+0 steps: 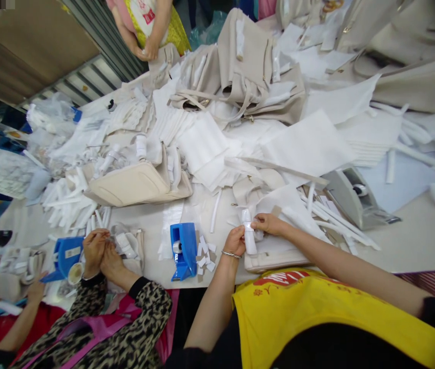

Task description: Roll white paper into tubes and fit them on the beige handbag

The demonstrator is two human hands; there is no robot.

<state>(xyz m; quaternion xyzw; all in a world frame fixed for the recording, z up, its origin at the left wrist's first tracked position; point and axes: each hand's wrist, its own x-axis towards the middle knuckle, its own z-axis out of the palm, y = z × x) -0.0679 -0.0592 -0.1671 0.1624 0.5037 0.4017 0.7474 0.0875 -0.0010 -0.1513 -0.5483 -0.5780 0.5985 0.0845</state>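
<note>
My left hand (235, 240), with a silver bracelet at the wrist, is closed on the side of a white-wrapped strip (249, 239) that stands up from a beige handbag (274, 259). My right hand (268, 224) pinches the same wrapping from the other side, fingers together. What lies inside the wrapping is hidden. The handbag rests at the table's near edge against my yellow apron. Just behind my hands lie a pale strap (246, 190) and a white sheet (288, 205).
A blue tape dispenser (184, 251) and small white tabs (205, 254) sit left of me; a grey dispenser (355, 197) stands right beside white foam tubes (340, 220). Paper sheets (309, 146) and beige bags (240, 56) cover the middle. Co-workers' hands (102, 256) work at left.
</note>
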